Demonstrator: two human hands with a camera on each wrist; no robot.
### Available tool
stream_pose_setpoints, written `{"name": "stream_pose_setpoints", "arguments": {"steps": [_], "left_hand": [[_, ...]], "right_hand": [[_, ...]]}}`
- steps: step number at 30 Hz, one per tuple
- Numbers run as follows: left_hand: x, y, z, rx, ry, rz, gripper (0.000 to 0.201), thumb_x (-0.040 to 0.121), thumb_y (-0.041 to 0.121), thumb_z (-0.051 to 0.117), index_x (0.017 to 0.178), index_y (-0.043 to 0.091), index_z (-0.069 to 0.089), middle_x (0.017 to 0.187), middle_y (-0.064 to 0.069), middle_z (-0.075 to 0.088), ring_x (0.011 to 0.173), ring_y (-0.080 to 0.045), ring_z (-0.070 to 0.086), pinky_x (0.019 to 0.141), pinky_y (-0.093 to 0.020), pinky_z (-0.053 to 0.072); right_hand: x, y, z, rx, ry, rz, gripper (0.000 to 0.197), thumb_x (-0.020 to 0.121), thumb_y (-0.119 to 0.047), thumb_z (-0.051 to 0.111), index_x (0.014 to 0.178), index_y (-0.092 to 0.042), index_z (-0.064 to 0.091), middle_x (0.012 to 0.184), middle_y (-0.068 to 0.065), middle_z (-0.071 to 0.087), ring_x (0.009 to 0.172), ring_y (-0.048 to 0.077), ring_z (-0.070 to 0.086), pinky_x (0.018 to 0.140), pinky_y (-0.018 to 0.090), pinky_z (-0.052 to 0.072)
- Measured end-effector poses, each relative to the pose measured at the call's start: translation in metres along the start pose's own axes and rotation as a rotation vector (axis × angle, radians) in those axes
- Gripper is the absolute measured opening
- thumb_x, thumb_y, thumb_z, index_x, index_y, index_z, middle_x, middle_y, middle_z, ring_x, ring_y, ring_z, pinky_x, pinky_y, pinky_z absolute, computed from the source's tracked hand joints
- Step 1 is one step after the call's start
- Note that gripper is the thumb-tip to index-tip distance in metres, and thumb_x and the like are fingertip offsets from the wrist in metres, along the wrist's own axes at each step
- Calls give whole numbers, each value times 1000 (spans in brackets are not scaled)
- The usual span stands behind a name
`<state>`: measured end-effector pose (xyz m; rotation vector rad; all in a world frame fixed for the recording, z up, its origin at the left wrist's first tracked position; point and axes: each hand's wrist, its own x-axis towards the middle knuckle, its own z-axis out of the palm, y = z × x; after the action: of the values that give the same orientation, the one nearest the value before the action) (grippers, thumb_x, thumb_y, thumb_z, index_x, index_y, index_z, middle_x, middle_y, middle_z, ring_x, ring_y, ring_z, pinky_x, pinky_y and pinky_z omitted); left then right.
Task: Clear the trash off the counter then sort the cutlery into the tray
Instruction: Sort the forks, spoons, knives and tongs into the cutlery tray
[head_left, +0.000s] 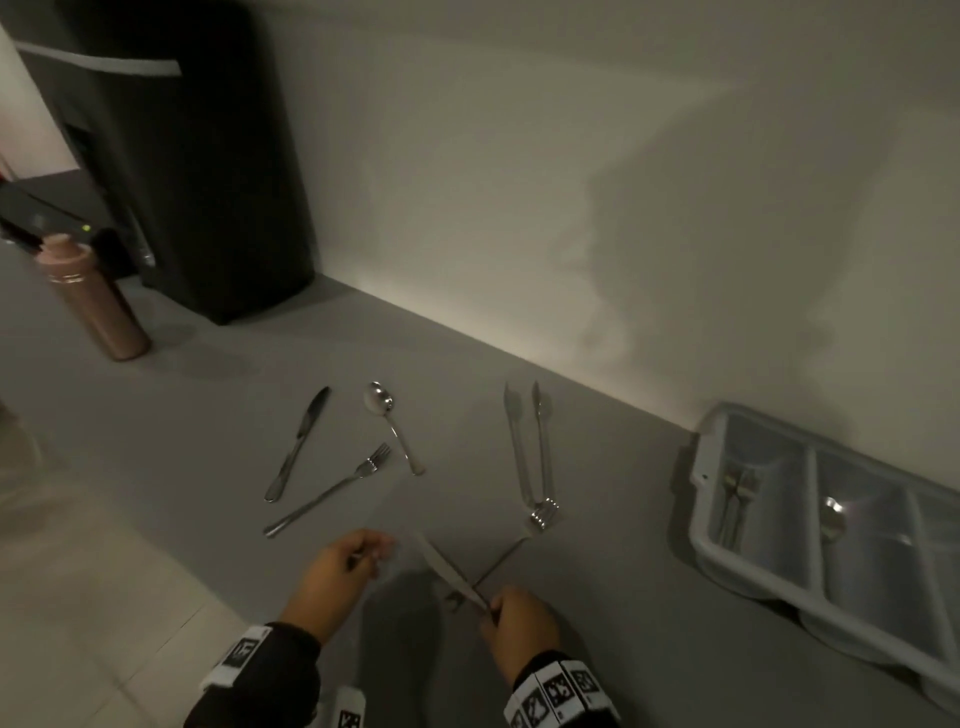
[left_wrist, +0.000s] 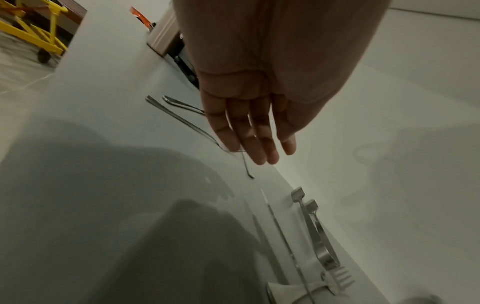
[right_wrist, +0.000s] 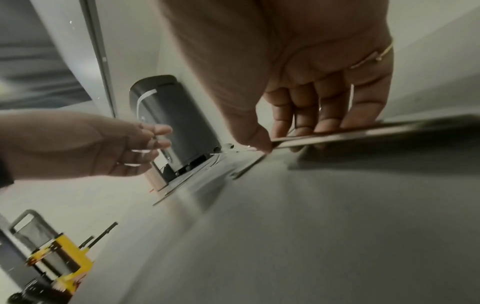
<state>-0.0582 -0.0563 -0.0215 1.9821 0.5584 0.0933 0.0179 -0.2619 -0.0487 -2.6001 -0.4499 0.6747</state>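
My right hand (head_left: 498, 613) pinches the handle of a table knife (head_left: 441, 564) near the counter's front, with the blade raised and pointing up-left. The right wrist view shows thumb and fingers (right_wrist: 324, 123) closed on the knife (right_wrist: 363, 131). Under it lies a fork (head_left: 501, 561). My left hand (head_left: 358, 556) hovers just to the left, holding nothing, with its fingers (left_wrist: 259, 144) straight. Farther back lie a knife (head_left: 298, 444), a spoon (head_left: 392, 423), a fork (head_left: 332, 488) and tongs (head_left: 530, 452). The grey cutlery tray (head_left: 698, 467) at the right holds forks (head_left: 735, 499) and a spoon (head_left: 834, 522).
A brown bottle (head_left: 93, 306) and a tall black appliance (head_left: 197, 156) stand at the back left by the wall. The counter's front edge runs diagonally at the lower left, with floor tiles (head_left: 78, 623) beyond it.
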Motion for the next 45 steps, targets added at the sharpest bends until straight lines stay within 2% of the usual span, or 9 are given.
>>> {"name": "stream_pose_setpoints", "arguments": {"steps": [5, 9, 13, 18, 25, 28, 32, 36, 45], "left_hand": [[13, 13, 27, 4, -51, 3, 40, 87, -5, 47, 75, 32, 57, 77, 5, 63, 68, -16, 58, 62, -10, 46], [29, 18, 73, 180, -209, -21, 21, 86, 10, 58, 79, 29, 56, 85, -5, 63, 78, -24, 60, 78, -35, 49], [44, 34, 118, 375, -255, 18, 35, 78, 20, 69, 108, 9, 56, 103, -12, 65, 98, -30, 62, 88, -36, 49], [57, 55, 139, 575, -338, 1, 25, 84, 24, 59, 100, 4, 61, 107, -18, 67, 101, -31, 62, 89, -36, 47], [32, 76, 148, 476, -419, 35, 16, 85, 21, 60, 70, 22, 54, 89, -11, 68, 84, -27, 63, 83, -36, 50], [10, 96, 154, 354, -394, 147, 18, 88, 15, 57, 72, 22, 52, 73, -2, 61, 70, -20, 57, 61, -28, 42], [-13, 139, 176, 183, -400, 306, 13, 89, 19, 54, 78, 25, 53, 68, 2, 60, 61, -11, 54, 55, -21, 38], [-15, 172, 214, 45, -465, 350, 18, 90, 18, 53, 79, 33, 53, 72, 0, 64, 62, -7, 59, 57, -21, 42], [-20, 211, 286, -60, -485, 439, 18, 89, 13, 55, 93, 31, 58, 72, 5, 58, 58, -1, 57, 55, -12, 46]], "right_hand": [[-18, 34, -15, 319, 148, 13, 43, 79, -10, 60, 64, -39, 33, 65, -16, 45, 58, -5, 52, 73, 22, 45], [-39, 74, -35, 524, 436, 81, 46, 76, 3, 61, 66, -39, 46, 71, -8, 56, 66, -4, 57, 69, 16, 43], [-62, 106, -68, 609, 567, 176, 39, 78, 7, 59, 67, -28, 46, 68, -2, 55, 61, 2, 51, 59, 2, 40], [-88, 140, -83, 656, 689, 274, 39, 76, 7, 60, 68, -30, 50, 66, -2, 55, 56, 3, 54, 56, 0, 41], [-122, 177, -101, 541, 795, 296, 25, 77, 11, 56, 93, -6, 67, 78, -3, 56, 68, 4, 53, 62, -4, 38], [-142, 196, -112, 506, 854, 289, 25, 81, 5, 58, 96, -14, 66, 84, -20, 50, 77, -2, 52, 68, -8, 35], [-159, 236, -137, 558, 959, 360, 26, 84, -5, 59, 96, -28, 61, 91, -3, 61, 83, 12, 59, 72, 3, 42], [-163, 273, -187, 565, 1083, 460, 23, 84, -2, 58, 104, -12, 65, 99, 15, 64, 88, 24, 59, 81, 23, 40], [-88, 330, -262, 312, 644, 637, 41, 85, 7, 40, 123, -5, 51, 129, 23, 46, 113, 37, 52, 98, 35, 41]]}}
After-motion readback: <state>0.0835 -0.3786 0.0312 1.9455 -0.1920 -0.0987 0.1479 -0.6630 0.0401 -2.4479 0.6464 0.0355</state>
